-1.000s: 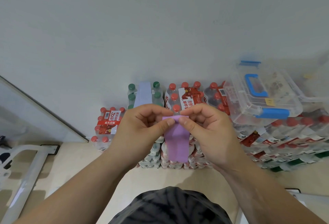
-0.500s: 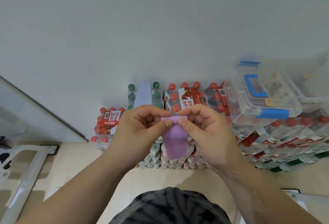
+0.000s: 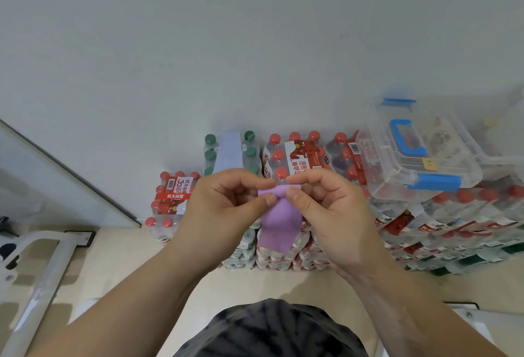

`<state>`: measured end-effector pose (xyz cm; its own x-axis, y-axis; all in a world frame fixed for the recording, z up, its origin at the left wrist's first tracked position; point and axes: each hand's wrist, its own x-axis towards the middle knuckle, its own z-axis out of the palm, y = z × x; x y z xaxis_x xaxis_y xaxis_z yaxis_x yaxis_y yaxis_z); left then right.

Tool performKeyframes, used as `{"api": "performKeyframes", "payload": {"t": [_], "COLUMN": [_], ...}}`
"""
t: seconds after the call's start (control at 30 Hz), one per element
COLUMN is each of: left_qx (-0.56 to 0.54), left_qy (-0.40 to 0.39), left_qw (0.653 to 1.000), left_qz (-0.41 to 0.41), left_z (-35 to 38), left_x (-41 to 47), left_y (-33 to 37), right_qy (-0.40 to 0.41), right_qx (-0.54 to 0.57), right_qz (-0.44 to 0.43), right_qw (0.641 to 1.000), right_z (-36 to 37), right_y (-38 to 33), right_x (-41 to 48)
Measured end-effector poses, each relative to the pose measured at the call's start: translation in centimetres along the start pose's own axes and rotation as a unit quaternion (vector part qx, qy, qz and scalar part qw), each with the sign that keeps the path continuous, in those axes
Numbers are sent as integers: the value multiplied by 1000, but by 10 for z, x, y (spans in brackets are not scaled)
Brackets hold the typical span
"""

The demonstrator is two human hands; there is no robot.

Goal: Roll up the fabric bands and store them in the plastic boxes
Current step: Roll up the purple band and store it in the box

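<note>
One clear plastic box (image 3: 419, 155) sits closed on top of stacked shrink-wrapped packs of red-capped water bottles (image 3: 453, 215) at the right. It has one blue carry handle on the lid and two blue latches, one at the far edge and one at the near edge. Small items show through the lid, but they are too blurred to name. A purple fabric band (image 3: 279, 223) is held in the air in front of the bottle packs, well apart from that box. The left hand (image 3: 226, 209) and the right hand (image 3: 331, 215) both grip it, thumb and curled fingers (image 3: 266, 200) pinching the top end, which is turned over into a small roll while the rest hangs down loose. A second, pale lavender band (image 3: 231, 149) lies flat across the top of one green-capped bottle pack (image 3: 251, 154) against the wall. Beside it stands another red-capped pack (image 3: 295, 155), and a lower red-labelled pack (image 3: 174, 195) sits to the left on the floor (image 3: 119, 257). A white metal frame (image 3: 42, 271) crosses the left corner.
</note>
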<state>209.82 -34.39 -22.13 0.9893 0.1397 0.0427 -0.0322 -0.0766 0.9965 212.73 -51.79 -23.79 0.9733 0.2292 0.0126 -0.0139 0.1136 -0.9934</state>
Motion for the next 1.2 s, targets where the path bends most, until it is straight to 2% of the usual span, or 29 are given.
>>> {"api": "performKeyframes", "payload": {"t": [0.2, 0.37, 0.6, 0.83, 0.93, 1.2], "left_qx": [-35, -8, -10, -8, 1, -35], "left_qy": [-9, 1, -9, -12, -2, -17], "left_qw": [999, 1000, 1000, 1000, 1000, 999], "left_qz": [-17, -8, -9, -8, -8, -19], "left_z": [2, 0, 0, 1, 1, -1], "left_x": [-1, 1, 2, 4, 4, 4], "left_y": [4, 2, 2, 4, 2, 3], "right_qy": [5, 9, 13, 24, 28, 29], "right_qx": [-16, 18, -30, 8, -9, -12], "right_qz": [1, 10, 7, 25, 34, 39], "right_qw": [1000, 1000, 999, 999, 999, 999], "right_z": [1, 2, -1, 1, 2, 4], "right_y": [1, 4, 3, 2, 2, -1], "right_x": [1, 1, 4, 4, 6, 6]}}
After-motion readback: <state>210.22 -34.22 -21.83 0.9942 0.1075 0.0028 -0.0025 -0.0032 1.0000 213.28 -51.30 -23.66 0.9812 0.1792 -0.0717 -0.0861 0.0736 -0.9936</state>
